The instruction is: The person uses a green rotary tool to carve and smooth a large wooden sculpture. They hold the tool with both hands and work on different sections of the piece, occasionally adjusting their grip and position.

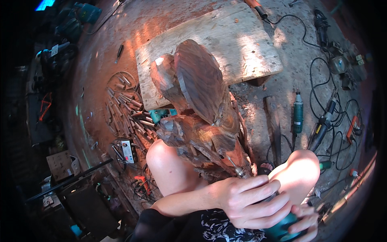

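Note:
A large carved piece of dark brown wood (pixel 199 80) leans between my knees, its upper part over a low wooden board (pixel 250 52). The carving has a smooth oval face at the top and rough, layered shapes lower down. My left hand (pixel 252 203) is wrapped round the front of a green die grinder (pixel 285 228). Farther back, the fingers of my right hand (pixel 305 222) curl round the grinder's green body. Its thin metal bit points up and left at the lower carving; whether it touches the wood I cannot tell.
Many carving chisels (pixel 129 107) lie piled on the floor at the left, near a white control box (pixel 127 152). At the right are another green die grinder (pixel 298 115), a long wooden stick (pixel 273 125), a dark power tool (pixel 323 125) and tangled black cords (pixel 313 84).

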{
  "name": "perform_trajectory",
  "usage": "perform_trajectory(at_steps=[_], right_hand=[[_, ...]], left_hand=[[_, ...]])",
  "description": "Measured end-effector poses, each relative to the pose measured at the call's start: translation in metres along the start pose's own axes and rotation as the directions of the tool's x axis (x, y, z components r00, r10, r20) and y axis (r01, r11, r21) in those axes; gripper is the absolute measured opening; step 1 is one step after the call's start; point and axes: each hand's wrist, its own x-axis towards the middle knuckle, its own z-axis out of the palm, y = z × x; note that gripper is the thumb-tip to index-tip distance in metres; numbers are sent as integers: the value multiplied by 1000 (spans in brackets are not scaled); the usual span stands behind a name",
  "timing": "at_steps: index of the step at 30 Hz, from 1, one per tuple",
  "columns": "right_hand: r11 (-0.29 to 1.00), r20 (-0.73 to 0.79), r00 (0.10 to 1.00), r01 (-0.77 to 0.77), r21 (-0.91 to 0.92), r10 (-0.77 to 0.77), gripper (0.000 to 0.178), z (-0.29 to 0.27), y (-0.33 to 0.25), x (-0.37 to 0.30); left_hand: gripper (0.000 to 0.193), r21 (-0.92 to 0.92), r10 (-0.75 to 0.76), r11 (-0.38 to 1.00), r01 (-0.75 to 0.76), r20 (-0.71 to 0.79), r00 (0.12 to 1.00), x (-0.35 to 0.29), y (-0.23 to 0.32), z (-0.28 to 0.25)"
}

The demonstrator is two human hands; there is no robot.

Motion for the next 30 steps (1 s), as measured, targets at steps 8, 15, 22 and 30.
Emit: perform_trajectory(at_steps=[8,15,22,30], right_hand=[[990,78,995,70,-126,-61,61,39,9,18],[980,119,990,93,-174,-73,57,60,12,22],[971,126,990,87,-223,-60,53,71,11,20],[966,119,991,87,-245,-59,48,74,10,20]], left_hand=[[19,-186,191,963,-197,-48,980,-7,-13,-15],[64,-110,203,972,-208,-54,978,-25,-16,-24],[62,-120,199,971,-205,-66,978,-24,-19,-21],[31,-143,169,972,-184,-108,980,-22,-19,-20]])
